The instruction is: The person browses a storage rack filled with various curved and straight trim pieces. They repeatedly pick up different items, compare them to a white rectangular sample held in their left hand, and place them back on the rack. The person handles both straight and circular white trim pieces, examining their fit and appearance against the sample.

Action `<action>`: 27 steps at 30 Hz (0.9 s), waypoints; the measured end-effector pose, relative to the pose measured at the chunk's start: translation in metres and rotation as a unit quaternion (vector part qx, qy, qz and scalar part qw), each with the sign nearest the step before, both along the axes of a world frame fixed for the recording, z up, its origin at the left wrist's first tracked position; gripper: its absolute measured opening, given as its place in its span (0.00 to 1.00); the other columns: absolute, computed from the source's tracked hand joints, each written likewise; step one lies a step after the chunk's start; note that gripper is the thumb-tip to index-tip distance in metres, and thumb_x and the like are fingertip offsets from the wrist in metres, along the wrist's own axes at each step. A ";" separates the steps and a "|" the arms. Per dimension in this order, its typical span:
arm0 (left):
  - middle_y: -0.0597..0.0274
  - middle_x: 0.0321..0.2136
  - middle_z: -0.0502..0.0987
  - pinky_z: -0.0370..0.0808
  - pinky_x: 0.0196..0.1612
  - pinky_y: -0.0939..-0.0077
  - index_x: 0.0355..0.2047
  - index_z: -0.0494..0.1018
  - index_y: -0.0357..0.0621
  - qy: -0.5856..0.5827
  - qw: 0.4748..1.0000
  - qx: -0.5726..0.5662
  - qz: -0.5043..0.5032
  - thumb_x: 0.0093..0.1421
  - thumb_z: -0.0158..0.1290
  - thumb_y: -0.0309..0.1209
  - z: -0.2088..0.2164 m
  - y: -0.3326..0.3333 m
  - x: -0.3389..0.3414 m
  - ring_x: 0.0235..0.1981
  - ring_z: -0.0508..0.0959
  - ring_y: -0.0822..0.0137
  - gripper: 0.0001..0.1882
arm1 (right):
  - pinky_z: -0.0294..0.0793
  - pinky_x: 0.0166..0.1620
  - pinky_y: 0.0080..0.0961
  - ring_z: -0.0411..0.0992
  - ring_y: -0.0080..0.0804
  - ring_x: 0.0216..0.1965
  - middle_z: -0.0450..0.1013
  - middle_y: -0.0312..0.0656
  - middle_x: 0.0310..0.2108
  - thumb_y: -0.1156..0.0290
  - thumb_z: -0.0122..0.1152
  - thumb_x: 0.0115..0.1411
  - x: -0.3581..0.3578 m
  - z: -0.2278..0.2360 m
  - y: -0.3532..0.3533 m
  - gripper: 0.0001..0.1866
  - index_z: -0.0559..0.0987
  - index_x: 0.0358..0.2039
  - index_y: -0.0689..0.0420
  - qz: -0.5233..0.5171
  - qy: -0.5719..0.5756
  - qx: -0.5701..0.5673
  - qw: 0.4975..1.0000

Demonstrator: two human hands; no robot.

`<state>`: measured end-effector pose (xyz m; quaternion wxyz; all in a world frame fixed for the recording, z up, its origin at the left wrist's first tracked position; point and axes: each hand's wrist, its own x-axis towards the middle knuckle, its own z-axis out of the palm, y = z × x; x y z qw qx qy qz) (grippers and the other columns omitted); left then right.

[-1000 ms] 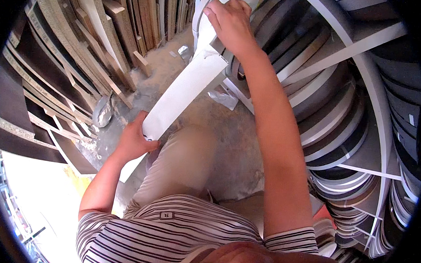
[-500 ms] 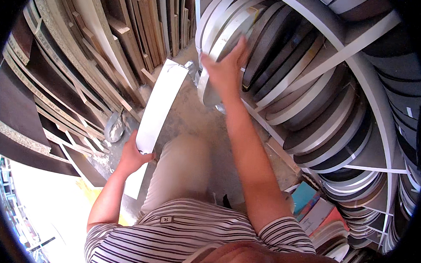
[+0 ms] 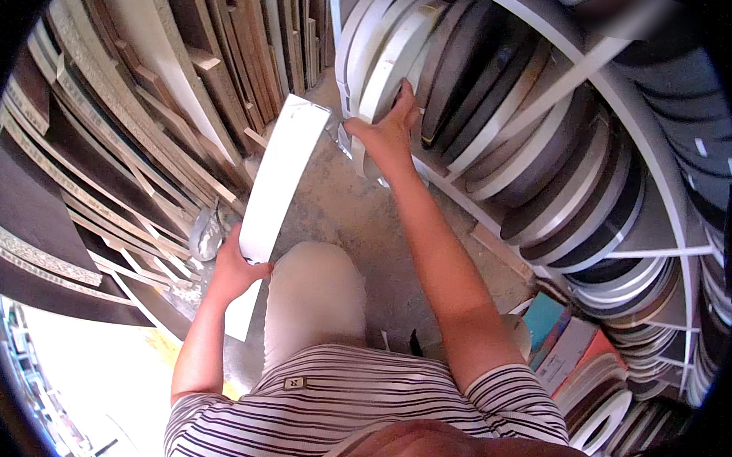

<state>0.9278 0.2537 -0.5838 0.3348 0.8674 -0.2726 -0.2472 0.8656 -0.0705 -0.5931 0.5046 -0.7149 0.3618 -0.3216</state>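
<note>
In my left hand (image 3: 237, 272) is a long, narrow white board (image 3: 280, 172), gripped by its edges near the lower end, thumb across its face. The board slants up and away from me, its far end close to the rack. My right hand (image 3: 389, 140) reaches forward to the rack and is closed around the near rim of a white roll of edge banding (image 3: 392, 70). Its thumb lies on the left side of that roll, the fingers on the right. Other pale rolls stand to the left, and a dark roll (image 3: 452, 69) stands to the right.
Tall board offcuts (image 3: 157, 64) lean along the left. The rack (image 3: 682, 201) on the right holds several rows of dark and light rolls. A teal box (image 3: 544, 322) stands low at the right. A crumpled silvery thing (image 3: 206, 234) lies beside the boards on the floor (image 3: 342, 203).
The view has shifted a little. My right hand has drawn slightly nearer along the white roll's rim. My left hand keeps its hold on the white board.
</note>
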 end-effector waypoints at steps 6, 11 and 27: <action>0.51 0.42 0.78 0.72 0.52 0.66 0.53 0.67 0.36 -0.065 0.998 0.016 0.020 0.38 0.68 0.28 0.046 0.000 -0.003 0.44 0.77 0.57 0.39 | 0.54 0.69 0.47 0.53 0.63 0.67 0.48 0.66 0.67 0.64 0.74 0.40 -0.016 -0.010 0.003 0.68 0.36 0.72 0.59 0.067 -0.023 0.034 0.997; 0.52 0.44 0.77 0.72 0.54 0.68 0.56 0.66 0.36 -0.058 0.997 0.028 0.040 0.37 0.67 0.29 0.094 0.006 -0.037 0.47 0.76 0.62 0.42 | 0.53 0.70 0.43 0.52 0.60 0.69 0.48 0.63 0.69 0.65 0.76 0.37 -0.050 -0.014 0.018 0.72 0.33 0.73 0.60 0.135 -0.029 0.003 0.990; 0.58 0.32 0.78 0.75 0.45 0.73 0.49 0.67 0.36 0.209 0.957 0.185 0.084 0.39 0.67 0.24 0.260 0.049 -0.078 0.36 0.77 0.68 0.34 | 0.70 0.46 0.29 0.69 0.30 0.42 0.67 0.40 0.49 0.44 0.64 0.48 -0.147 0.127 0.041 0.53 0.55 0.70 0.54 0.157 -0.169 0.620 0.750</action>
